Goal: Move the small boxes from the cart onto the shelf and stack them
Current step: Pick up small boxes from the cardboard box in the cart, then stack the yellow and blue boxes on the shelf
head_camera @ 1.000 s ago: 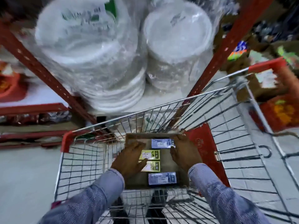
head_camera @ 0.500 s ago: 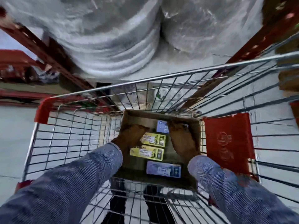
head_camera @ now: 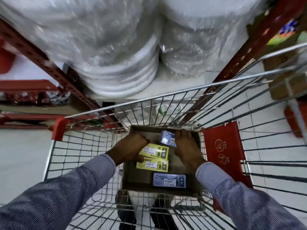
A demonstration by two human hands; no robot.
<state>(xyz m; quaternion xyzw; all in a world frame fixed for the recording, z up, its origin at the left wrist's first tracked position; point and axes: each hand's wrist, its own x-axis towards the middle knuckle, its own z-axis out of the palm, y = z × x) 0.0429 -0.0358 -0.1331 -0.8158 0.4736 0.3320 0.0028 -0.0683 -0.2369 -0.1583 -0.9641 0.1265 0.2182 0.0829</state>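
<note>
A brown cardboard tray point(head_camera: 137, 185) sits in the wire cart point(head_camera: 69, 156). Inside it lie two yellow small boxes point(head_camera: 154, 151) point(head_camera: 152, 164) and a blue one point(head_camera: 169, 180) nearest me. Another blue box point(head_camera: 168, 138) at the tray's far end is tipped up, held by my right hand point(head_camera: 186, 148). My left hand point(head_camera: 131, 148) rests on the left ends of the yellow boxes, fingers curled over them. The white shelf point(head_camera: 179, 87) stands just beyond the cart's front rim.
Large stacks of plastic-wrapped white plates point(head_camera: 116, 63) fill the shelf between red uprights point(head_camera: 54, 68) point(head_camera: 249, 45). A red flap point(head_camera: 224, 151) hangs on the cart's right side. Cardboard cartons point(head_camera: 285, 77) stand at the far right. My shoes point(head_camera: 126, 211) show below the cart.
The far blue box has been tilted up on end by my right hand. My left hand has slid onto the yellow boxes. The view has tilted down and closer to the cart.
</note>
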